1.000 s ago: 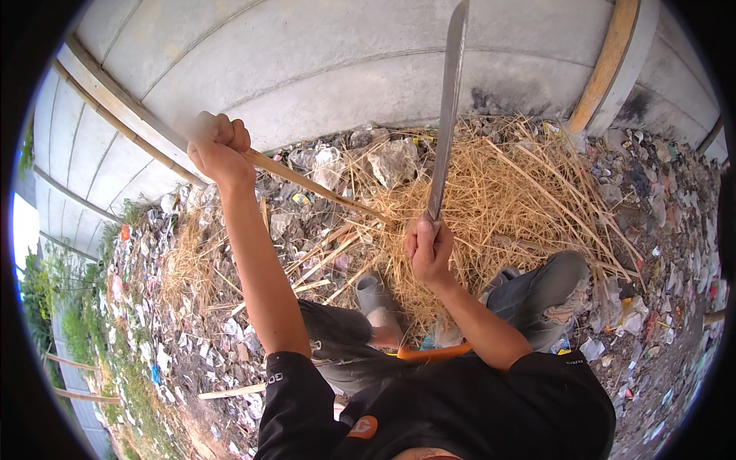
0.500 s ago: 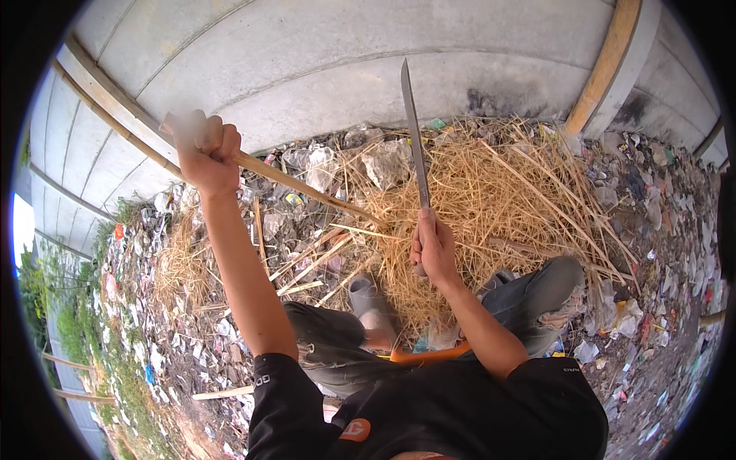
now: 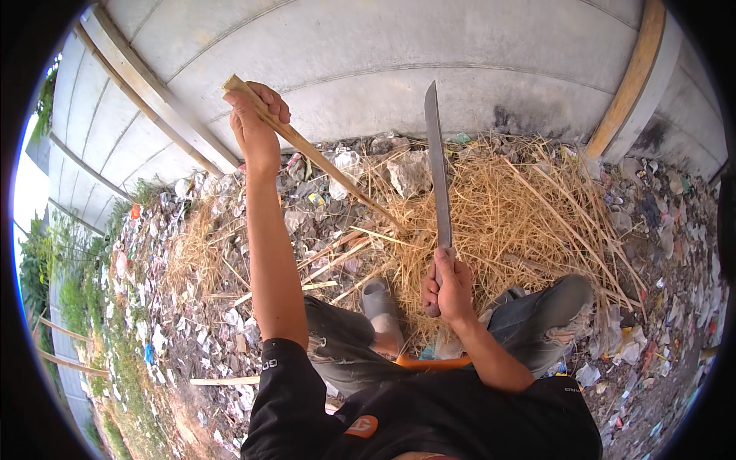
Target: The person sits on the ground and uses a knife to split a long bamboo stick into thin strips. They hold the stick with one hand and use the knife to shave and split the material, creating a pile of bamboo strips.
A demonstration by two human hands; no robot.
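Observation:
My left hand point(image 3: 259, 126), raised at the upper left, is closed round the top end of a pale bamboo stick point(image 3: 330, 170). The stick slants down to the right, and its lower end meets the straw at the middle. In front of me my right hand point(image 3: 452, 290) grips the handle of a machete point(image 3: 439, 172). Its long dark blade points up and away from me, apart from the stick. Beneath the blade spreads a heap of dry straw-like shavings point(image 3: 506, 207).
A grey concrete panel wall point(image 3: 368, 69) with a wooden post point(image 3: 629, 77) stands behind the straw. Litter and stones, including a pale rock point(image 3: 410, 172), cover the ground. Split strips point(image 3: 337, 257) lie left of the straw. My knees flank an orange seat edge point(image 3: 433, 363).
My left hand has turned and shifted right, and the stick's top end now shows above it. The machete stays upright in my right hand, slightly lower and farther right in view.

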